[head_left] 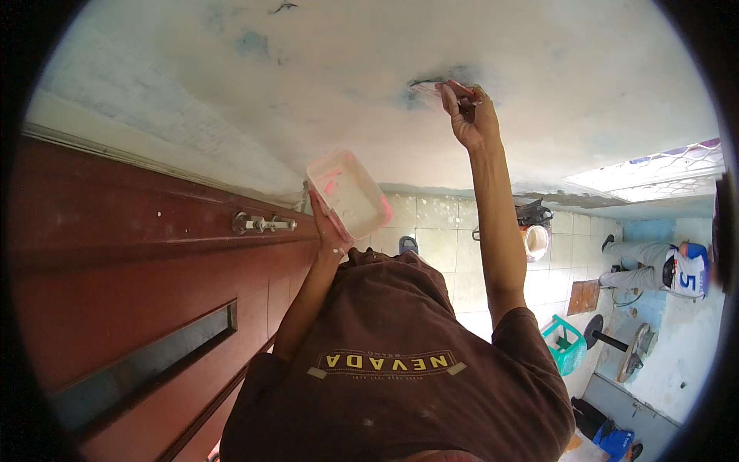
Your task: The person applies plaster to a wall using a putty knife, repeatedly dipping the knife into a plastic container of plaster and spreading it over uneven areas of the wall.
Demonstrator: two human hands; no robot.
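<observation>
My right hand (473,122) is raised to the pale wall (323,100), its fingers closed around a flat reddish scraper (460,89). The scraper's edge meets the wall at a dark, rough patch (419,83), and the fingers hide part of the tool. Lower and to the left, my left hand (329,228) grips the side of a clear plastic tub (376,209) with pink marks. White paste (350,189) coats the inside of this tub, which is tilted so that its opening shows.
A dark red door (138,246) with a metal bolt (263,224) runs along the left. Right of me are a bucket (534,242), a green stool (566,346) and a round-based stand (594,331). Two other people (685,269) are at the far right. Pale tiles (439,239) cover the floor.
</observation>
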